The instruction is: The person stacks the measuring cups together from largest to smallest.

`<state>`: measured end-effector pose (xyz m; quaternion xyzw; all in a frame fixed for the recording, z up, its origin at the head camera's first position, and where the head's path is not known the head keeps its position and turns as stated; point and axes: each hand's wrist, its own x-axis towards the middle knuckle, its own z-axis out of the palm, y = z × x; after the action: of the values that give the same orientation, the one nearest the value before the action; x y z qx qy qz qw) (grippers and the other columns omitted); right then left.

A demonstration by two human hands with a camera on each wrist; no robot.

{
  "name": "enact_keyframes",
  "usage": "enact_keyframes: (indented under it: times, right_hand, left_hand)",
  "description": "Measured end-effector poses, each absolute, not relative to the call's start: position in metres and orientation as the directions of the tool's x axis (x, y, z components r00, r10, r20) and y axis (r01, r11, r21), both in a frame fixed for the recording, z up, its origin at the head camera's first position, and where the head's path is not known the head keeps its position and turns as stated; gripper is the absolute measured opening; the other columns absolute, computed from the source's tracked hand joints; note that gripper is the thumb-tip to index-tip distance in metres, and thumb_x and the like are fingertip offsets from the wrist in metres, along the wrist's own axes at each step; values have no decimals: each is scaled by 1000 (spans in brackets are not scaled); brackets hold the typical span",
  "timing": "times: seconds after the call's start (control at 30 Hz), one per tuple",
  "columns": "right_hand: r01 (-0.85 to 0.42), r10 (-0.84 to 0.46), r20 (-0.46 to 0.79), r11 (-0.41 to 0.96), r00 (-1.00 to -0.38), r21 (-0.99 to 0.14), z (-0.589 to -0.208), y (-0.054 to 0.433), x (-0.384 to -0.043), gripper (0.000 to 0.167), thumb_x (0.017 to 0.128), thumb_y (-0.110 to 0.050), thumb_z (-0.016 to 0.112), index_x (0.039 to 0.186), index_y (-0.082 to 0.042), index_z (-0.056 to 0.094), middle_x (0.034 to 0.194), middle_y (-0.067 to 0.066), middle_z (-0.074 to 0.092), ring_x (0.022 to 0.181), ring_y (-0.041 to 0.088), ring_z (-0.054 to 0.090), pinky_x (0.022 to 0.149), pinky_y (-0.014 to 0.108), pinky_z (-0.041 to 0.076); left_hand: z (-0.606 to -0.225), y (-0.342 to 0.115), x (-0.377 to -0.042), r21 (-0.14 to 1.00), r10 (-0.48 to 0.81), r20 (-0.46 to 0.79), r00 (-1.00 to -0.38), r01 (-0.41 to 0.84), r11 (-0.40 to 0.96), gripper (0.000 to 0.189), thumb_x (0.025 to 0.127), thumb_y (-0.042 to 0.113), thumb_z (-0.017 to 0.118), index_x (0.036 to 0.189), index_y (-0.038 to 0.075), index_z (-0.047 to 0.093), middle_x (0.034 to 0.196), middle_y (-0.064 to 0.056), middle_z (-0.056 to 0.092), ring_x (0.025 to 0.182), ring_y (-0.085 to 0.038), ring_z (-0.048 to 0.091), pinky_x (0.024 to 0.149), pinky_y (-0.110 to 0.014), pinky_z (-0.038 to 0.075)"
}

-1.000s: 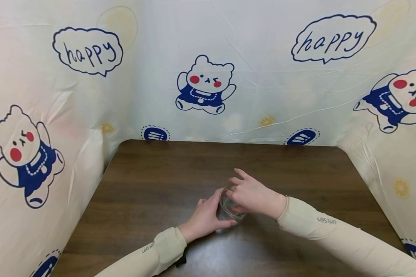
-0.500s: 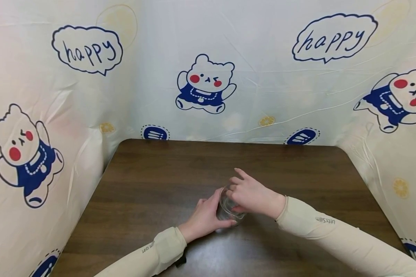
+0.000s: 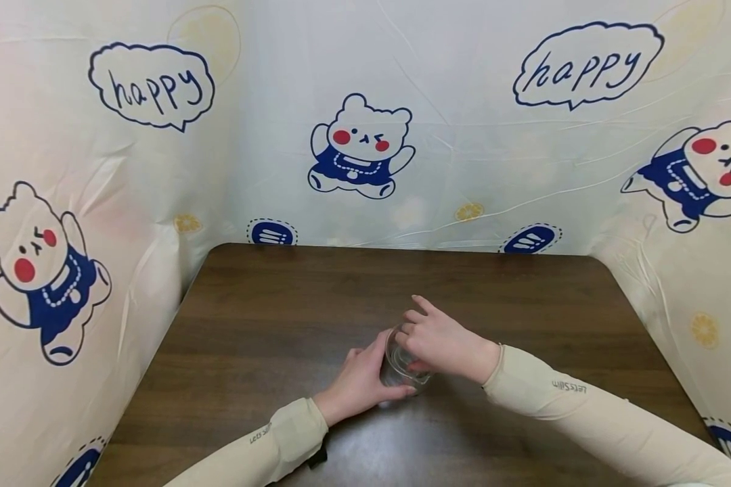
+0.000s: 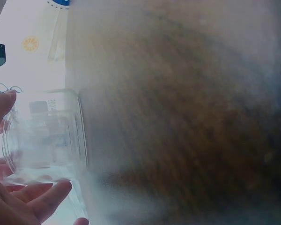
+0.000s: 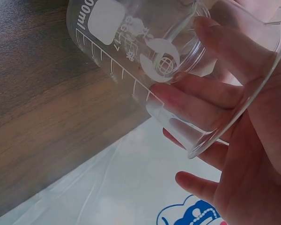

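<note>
A clear glass beaker (image 3: 397, 373) stands on the brown table, with white graduation marks showing in the right wrist view. My left hand (image 3: 356, 380) curls round its left side, thumb at the front and fingers behind. Inside this beaker sits a smaller glass beaker (image 4: 40, 140), seen through the outer wall. My right hand (image 3: 446, 341) reaches in through the wide mouth. In the right wrist view, its thumb and fingers pinch the rim of the smaller beaker (image 5: 202, 52), while the little finger stays outside the glass.
The wood-grain table (image 3: 280, 297) is bounded by pale curtains (image 3: 365, 54) at the back and both sides, printed with bears and "happy" bubbles. A small black object (image 3: 319, 458) shows beneath the left sleeve.
Both hands and the two beakers keep nearly the same place. The right sleeve has shifted very slightly left, and the head view has tilted down a little.
</note>
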<state>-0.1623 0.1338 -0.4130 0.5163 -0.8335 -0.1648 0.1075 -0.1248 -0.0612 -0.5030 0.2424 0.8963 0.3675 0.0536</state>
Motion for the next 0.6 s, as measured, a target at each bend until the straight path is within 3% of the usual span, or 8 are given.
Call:
enact_keyframes:
  times: [0.6]
  right_hand:
    - [-815, -895, 57, 428, -443, 391, -411, 133, -160, 48, 74, -52, 91, 104, -17, 76, 92, -5, 76, 100, 20, 65, 109, 53, 44]
  left_hand:
    - [-504, -61, -125, 690, 470, 80, -879, 389, 610, 100, 83, 53, 85, 158, 12, 33, 147, -3, 60, 119, -14, 63, 96, -52, 41]
